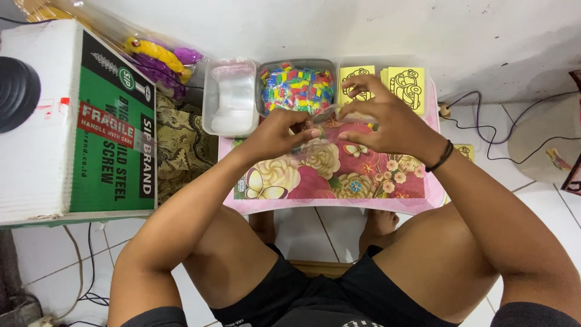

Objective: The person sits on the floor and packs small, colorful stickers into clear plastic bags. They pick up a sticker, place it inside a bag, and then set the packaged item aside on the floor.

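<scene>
Head view here: you've got both hands up over the small pink desk with the flower and butterfly print (339, 181), working a thin clear plastic bag (324, 115) between them. Your left hand (275, 130) has its grip pinched together on the bag's left edge, and your right hand (387, 121), the one with the dark wristband, has fingers curled onto the bag's right side, thumb and fingertips closed on the film. The bag sits just above the desk, right in front of the clear tub full of small multicoloured blocks (296, 88). To the left there's a clear tub of more empty plastic bags (230, 100), to the right yellow cards with car outlines (405, 82). My guess: the film's slippery, so a loose pinch could let it slide out, and a quick elbow move could easily nudge that block tub.
</scene>
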